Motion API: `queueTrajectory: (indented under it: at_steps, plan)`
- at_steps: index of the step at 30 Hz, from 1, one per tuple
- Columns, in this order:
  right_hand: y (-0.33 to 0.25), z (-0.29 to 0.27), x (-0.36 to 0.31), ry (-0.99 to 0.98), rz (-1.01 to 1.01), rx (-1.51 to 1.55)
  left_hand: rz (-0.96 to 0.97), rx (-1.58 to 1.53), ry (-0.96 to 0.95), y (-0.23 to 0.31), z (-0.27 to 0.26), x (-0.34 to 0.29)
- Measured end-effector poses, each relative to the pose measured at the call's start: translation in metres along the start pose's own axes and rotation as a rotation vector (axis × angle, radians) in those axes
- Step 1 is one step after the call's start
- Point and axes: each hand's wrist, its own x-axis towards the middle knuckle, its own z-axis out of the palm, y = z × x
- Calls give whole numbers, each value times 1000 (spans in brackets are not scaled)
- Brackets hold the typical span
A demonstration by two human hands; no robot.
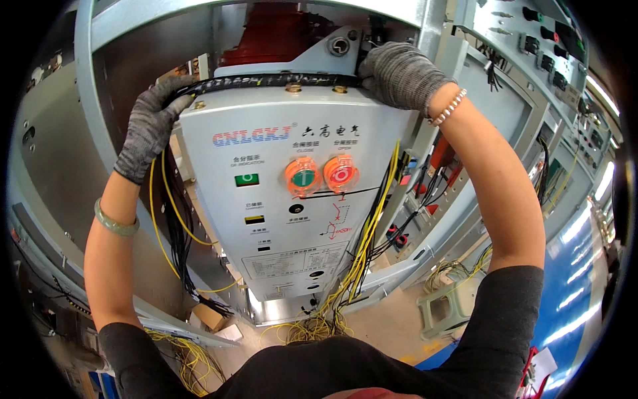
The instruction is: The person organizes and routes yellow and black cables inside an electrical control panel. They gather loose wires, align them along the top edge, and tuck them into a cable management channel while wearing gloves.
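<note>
A thick black cable bundle (pixel 266 82), wrapped in dark sleeving, runs along the top edge of a light grey breaker panel (pixel 219 193). At its left end my left hand (pixel 149 123), in a grey knit glove, is closed around the bundle, thumb toward the panel's corner. My right hand (pixel 402 74), gloved alike, is curled at the bundle's right end; its fingertips are partly hidden. On the panel's front are a green button (pixel 304 177) and a red button (pixel 340 174) under clear orange covers. Brass-coloured bolts (pixel 293 88) stick out along the top edge.
Yellow and black wires (pixel 369 246) hang down the panel's right side and pile on the floor. More wires (pixel 179 226) dangle at the left. Metal cabinet frames (pixel 86 66) surround the panel. A pale green stool (pixel 444 309) stands at the lower right, a cardboard box (pixel 209 318) at the lower left.
</note>
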Motion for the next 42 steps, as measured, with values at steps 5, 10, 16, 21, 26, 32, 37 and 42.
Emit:
queueTrajectory:
  at_steps: [5,10,16,21,26,32,37,42]
  plan:
    - [3,5,-1,45,-43,-52,47,201,-9,14,4,3]
    - [-11,-15,3,-62,7,-112,-39,199,25,13,9,0]
    - [2,-12,11,-57,31,14,-67,323,76,11,12,4]
    - [-16,-18,9,-69,100,31,-74,321,99,2,14,4]
    - [-21,-18,7,-57,87,-42,-16,252,74,-5,10,0]
    - [-21,-13,2,-20,85,-2,-23,90,74,-13,10,-2]
    - [-21,-11,3,24,69,29,17,-51,99,-28,14,-8]
    - [-22,-9,3,-28,93,-99,51,-292,162,-38,31,-14]
